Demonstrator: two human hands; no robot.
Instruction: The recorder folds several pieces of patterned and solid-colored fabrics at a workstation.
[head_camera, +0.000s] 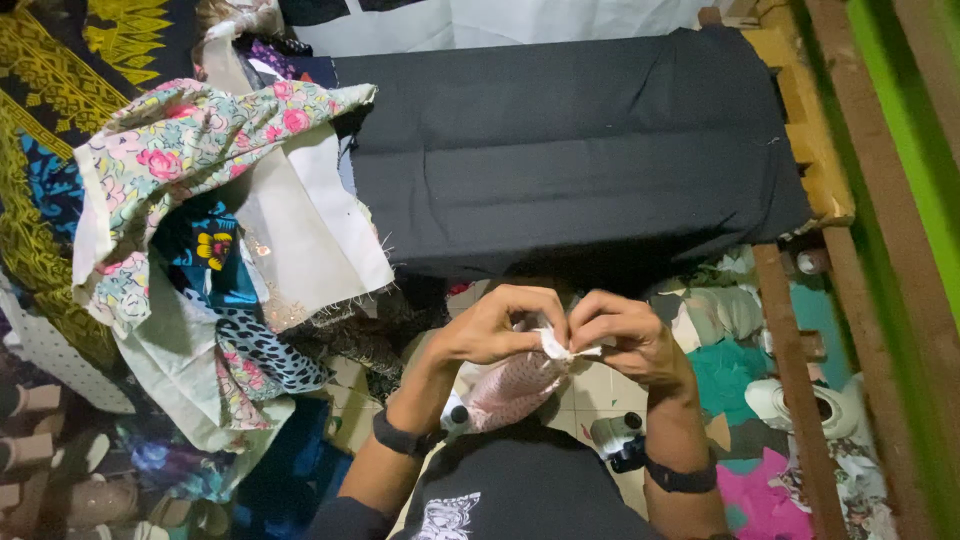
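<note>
My left hand and my right hand meet in front of my chest, below the table edge. Both pinch a small white strip of fabric between thumb and fingers. From it hangs a pink patterned piece of cloth that droops toward my lap. Each wrist wears a dark band. What lies under the fingertips is hidden.
A black cloth covers the wooden table ahead. A heap of floral, white and animal-print fabrics hangs at the left. Cloth scraps in teal, pink and white litter the floor at right, beside a wooden post.
</note>
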